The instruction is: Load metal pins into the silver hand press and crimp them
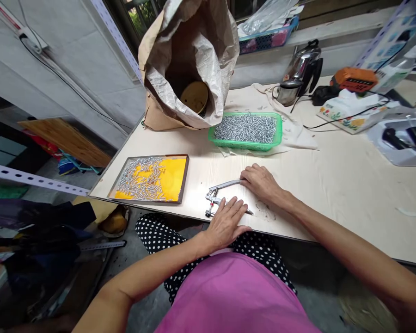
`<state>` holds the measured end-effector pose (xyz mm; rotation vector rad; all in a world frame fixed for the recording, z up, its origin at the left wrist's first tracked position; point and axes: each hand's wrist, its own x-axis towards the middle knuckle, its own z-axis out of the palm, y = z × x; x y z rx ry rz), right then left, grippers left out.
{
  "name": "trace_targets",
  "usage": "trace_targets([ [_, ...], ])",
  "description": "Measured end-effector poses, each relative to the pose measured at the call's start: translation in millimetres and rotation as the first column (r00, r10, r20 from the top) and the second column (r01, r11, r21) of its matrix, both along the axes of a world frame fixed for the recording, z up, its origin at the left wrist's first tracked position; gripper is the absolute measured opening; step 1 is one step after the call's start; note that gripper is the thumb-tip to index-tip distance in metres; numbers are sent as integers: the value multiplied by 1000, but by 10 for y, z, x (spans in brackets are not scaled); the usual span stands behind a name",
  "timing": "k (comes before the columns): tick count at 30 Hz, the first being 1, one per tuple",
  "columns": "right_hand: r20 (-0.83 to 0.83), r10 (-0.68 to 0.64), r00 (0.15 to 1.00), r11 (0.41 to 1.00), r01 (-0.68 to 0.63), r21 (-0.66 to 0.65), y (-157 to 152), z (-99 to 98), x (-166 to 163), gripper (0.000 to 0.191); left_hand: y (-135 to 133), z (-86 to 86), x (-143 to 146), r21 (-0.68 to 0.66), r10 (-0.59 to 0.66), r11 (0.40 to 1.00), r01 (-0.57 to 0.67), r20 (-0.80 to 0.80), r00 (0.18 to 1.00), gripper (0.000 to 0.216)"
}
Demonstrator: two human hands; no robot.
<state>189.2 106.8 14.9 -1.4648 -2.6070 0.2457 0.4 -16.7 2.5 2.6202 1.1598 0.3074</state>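
Note:
A metal hand press tool [215,196] lies near the front edge of the pale wooden table [333,185], its handles spread apart. My left hand [227,223] lies flat on the lower handle with fingers stretched out. My right hand [260,181] rests with curled fingers on the end of the upper handle. A yellow tray [173,178] with a dark frame holds several small metal pins on the left. A green basket [280,132] full of the same pins stands behind the tool.
A large open paper sack [194,55] with a yellow bowl inside stands at the back left. A steel kettle [300,69], an orange device [353,78], cables and a white machine [402,141] occupy the back right. A perforated metal bar [34,180] crosses the left below table level.

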Motion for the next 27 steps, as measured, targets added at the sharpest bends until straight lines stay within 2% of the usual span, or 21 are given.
trace_targets([
  [3,42,-40,998,999,39,27,100,97,-95,13,24,22,5,-36,2,999,-1,36,999,59],
  [5,53,9,999,998,-12,55,84,194,-206,15,38,48,19,-37,13,999,-11,53,999,63],
  [7,31,180,983,982,-181,61,-9,290,-377,18,12,82,28,-40,6,999,-3,73,997,63],
  [10,-20,488,872,873,-488,8,-200,361,-682,13,-117,136,-29,-15,-128,991,131,137,982,47],
  [12,-14,598,801,801,-598,-18,-285,329,-848,7,-203,179,-170,82,-260,965,250,172,950,35],
  [13,-6,630,777,777,-630,-17,-305,290,-908,8,-218,210,-283,149,-290,952,267,171,941,30],
  [14,-4,651,759,759,-651,-5,-310,240,-953,11,-202,251,-424,220,-277,946,238,164,947,26],
  [15,-10,666,746,746,-666,16,-306,184,-983,13,-150,304,-593,284,-209,945,160,155,966,24],
  [17,-69,679,730,734,-678,51,-287,74,-1011,16,67,431,-987,367,70,922,-120,147,987,24],
  [18,-134,678,723,734,-677,56,-279,29,-1015,16,223,494,-1195,370,255,884,-288,136,957,25],
  [19,-231,662,714,740,-670,49,-273,-3,-1016,16,401,548,-1396,360,423,823,-439,125,897,25],
  [20,-354,621,699,756,-654,34,-267,-21,-1014,17,589,586,-1581,367,532,763,-532,109,839,24],
  [21,-489,545,682,785,-619,11,-257,-25,-1010,17,779,605,-1741,366,600,728,-580,70,797,23],
  [22,-615,432,660,827,-562,-22,-238,-15,-1003,18,960,604,-1872,352,640,715,-604,18,769,21],
  [24,-782,176,597,916,-390,-91,-157,39,-961,19,1277,549,-2041,308,656,733,-606,-84,751,21],
  [27,-857,-65,511,987,-93,-130,105,180,-789,24,1609,401,-2118,237,641,760,-605,-124,757,23],
])
